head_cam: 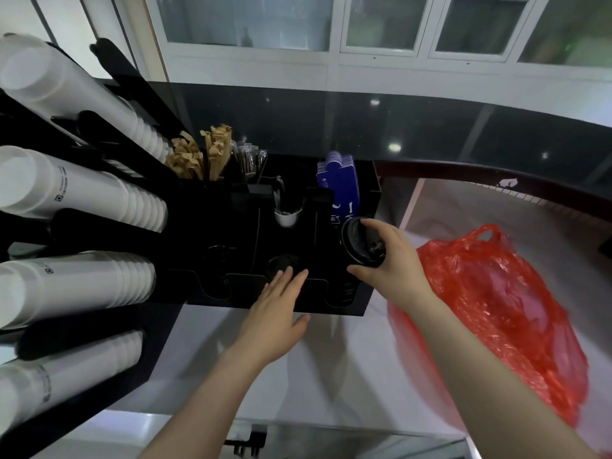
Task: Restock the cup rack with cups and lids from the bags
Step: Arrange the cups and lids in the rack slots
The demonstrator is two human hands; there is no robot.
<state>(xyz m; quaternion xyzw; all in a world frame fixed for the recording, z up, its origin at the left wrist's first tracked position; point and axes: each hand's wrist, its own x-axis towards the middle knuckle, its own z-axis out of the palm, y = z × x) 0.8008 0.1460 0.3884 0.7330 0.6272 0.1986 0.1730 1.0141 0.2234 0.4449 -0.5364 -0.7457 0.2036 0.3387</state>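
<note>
While L hand [276,308] lies flat on rack edge [245,286], R hand [385,260] grips lids [362,243], maybe stacked.

Bag [503,309] right of rack [251,233]

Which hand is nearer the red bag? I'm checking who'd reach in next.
The right hand. It holds a stack of black lids over the rack, just left of the red bag. The left hand lies farther left, fingers flat on the rack's front.

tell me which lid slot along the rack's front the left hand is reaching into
The middle slot: the left hand's straight fingers lie over its black lids, while the right hand holds a lid stack above the right slot.
</note>
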